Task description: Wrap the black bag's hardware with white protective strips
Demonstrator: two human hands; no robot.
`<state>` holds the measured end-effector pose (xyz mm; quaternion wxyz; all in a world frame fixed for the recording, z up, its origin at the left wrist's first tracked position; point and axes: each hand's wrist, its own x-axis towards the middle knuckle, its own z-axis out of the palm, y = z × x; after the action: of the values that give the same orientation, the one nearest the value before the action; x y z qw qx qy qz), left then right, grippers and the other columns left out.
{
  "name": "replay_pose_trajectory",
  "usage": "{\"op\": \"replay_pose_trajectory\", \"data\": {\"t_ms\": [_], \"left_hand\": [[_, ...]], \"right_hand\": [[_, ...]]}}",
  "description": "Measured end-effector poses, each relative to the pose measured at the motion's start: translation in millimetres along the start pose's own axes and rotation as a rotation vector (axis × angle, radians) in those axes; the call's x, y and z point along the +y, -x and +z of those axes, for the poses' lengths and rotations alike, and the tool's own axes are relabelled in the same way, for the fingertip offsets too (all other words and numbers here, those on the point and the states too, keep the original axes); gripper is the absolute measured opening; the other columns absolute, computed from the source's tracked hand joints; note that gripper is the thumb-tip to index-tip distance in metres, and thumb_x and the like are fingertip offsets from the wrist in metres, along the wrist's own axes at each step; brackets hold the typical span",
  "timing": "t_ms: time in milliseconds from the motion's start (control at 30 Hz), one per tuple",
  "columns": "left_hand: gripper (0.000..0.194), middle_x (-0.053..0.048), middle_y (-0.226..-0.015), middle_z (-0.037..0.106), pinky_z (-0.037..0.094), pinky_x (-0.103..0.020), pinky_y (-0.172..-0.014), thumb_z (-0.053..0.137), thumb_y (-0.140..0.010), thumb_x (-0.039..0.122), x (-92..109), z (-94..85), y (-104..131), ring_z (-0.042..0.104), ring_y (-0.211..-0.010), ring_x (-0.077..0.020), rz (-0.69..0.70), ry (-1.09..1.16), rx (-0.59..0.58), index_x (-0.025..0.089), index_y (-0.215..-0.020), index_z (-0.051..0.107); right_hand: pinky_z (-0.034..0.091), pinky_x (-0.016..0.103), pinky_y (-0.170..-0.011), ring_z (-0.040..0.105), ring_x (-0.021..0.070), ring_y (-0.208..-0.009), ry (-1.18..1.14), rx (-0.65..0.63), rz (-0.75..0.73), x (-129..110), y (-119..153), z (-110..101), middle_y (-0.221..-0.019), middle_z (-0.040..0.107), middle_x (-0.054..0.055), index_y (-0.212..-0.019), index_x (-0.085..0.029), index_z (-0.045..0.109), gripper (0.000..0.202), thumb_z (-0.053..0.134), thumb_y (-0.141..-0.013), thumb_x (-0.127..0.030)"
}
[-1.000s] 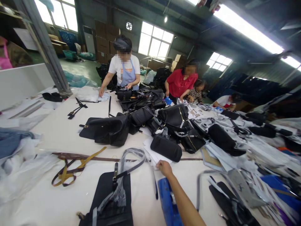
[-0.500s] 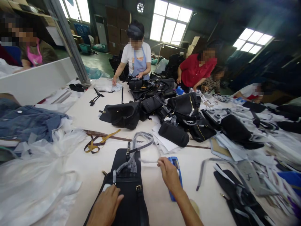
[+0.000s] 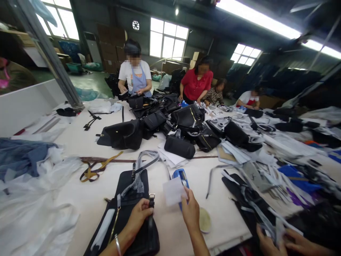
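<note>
In the head view a black bag (image 3: 141, 227) lies flat on the table before me, with a strap wrapped in clear plastic (image 3: 137, 179) at its top. My left hand (image 3: 140, 215) pinches a black buckle strap (image 3: 151, 203) on the bag's right side, its metal buckle just above my fingertips. Right of the bag, my right hand (image 3: 190, 206) holds up a small white sheet (image 3: 172, 191) between thumb and fingers. Behind that sheet lies a blue box-like item (image 3: 180, 174), partly covered. A pale round disc (image 3: 204, 220) rests beside my right wrist.
Black bags (image 3: 125, 135) are heaped across the table's middle. A brown and yellow strap (image 3: 92, 170) lies left. At lower right, another person's hands (image 3: 282, 241) work at a second black bag (image 3: 239, 199). Several people stand or sit beyond. White wrapping (image 3: 39, 213) covers the left side.
My left hand has moved from the bag's zip side to the buckle strap at the right. My right hand now shows a white sheet. The view has turned right, revealing another person's hands.
</note>
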<state>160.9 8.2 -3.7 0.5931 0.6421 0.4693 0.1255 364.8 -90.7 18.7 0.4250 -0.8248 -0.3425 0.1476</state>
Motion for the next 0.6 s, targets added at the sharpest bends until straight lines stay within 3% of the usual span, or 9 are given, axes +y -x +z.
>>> {"op": "replay_pose_trajectory", "data": {"t_ms": [100,167,300,433,533,600], "left_hand": [[0.019,-0.003,-0.090,0.065,0.049,-0.032,-0.078,0.055,-0.078,0.033,17.4,-3.0,19.2,0.062,-0.088,-0.0221,0.194,0.093,0.009,0.020,-0.092,0.056],[0.020,-0.006,-0.105,0.063,0.046,-0.040,-0.092,0.058,-0.078,0.035,22.2,-2.7,28.5,0.058,-0.104,-0.0262,0.332,0.008,0.072,0.023,-0.093,0.062],[0.022,-0.005,-0.138,0.044,0.031,-0.053,-0.109,0.061,-0.077,0.043,12.5,-0.3,28.0,0.039,-0.130,-0.0317,0.463,-0.200,0.186,0.029,-0.091,0.068],[0.040,-0.008,-0.128,0.056,0.045,-0.048,-0.101,0.067,-0.069,0.051,-3.3,-1.0,13.5,0.052,-0.120,-0.0327,0.267,0.067,0.085,0.024,-0.099,0.065],[0.068,-0.009,-0.118,0.064,0.053,-0.044,-0.089,0.078,-0.062,0.044,-6.8,-4.4,4.2,0.064,-0.103,-0.0304,0.078,0.330,0.033,0.023,-0.120,0.049],[0.077,-0.009,-0.112,0.067,0.054,-0.042,-0.086,0.082,-0.057,0.039,-2.8,-7.1,1.5,0.066,-0.098,-0.0298,0.002,0.423,0.009,0.020,-0.122,0.046]], "right_hand": [[0.046,0.035,-0.083,0.061,0.0237,-0.095,-0.090,-0.151,0.018,-9.4,4.3,1.5,-0.105,0.067,0.005,-0.108,-0.024,0.061,0.031,0.042,-0.085,-0.032],[0.047,0.031,-0.076,0.061,0.0199,-0.084,-0.220,-0.285,0.012,-18.2,10.7,7.6,-0.096,0.068,0.003,-0.105,-0.023,0.063,0.029,0.045,-0.082,-0.027],[0.041,0.022,-0.057,0.054,0.0122,-0.063,-0.437,-0.510,0.066,-30.1,18.7,19.2,-0.076,0.063,-0.003,-0.105,-0.024,0.063,0.031,0.048,-0.078,-0.020],[0.037,0.020,-0.058,0.052,0.0108,-0.065,-0.433,-0.510,0.033,-35.8,19.2,14.5,-0.077,0.061,-0.004,-0.103,-0.026,0.065,0.028,0.050,-0.080,-0.020],[0.037,0.021,-0.060,0.053,0.0114,-0.068,-0.395,-0.485,-0.007,-39.7,20.9,8.8,-0.077,0.062,-0.005,-0.101,-0.026,0.066,0.027,0.050,-0.081,-0.019],[0.038,0.021,-0.061,0.055,0.0119,-0.070,-0.385,-0.470,-0.026,-40.7,22.1,9.6,-0.079,0.063,-0.005,-0.100,-0.027,0.066,0.027,0.049,-0.081,-0.017]]}}
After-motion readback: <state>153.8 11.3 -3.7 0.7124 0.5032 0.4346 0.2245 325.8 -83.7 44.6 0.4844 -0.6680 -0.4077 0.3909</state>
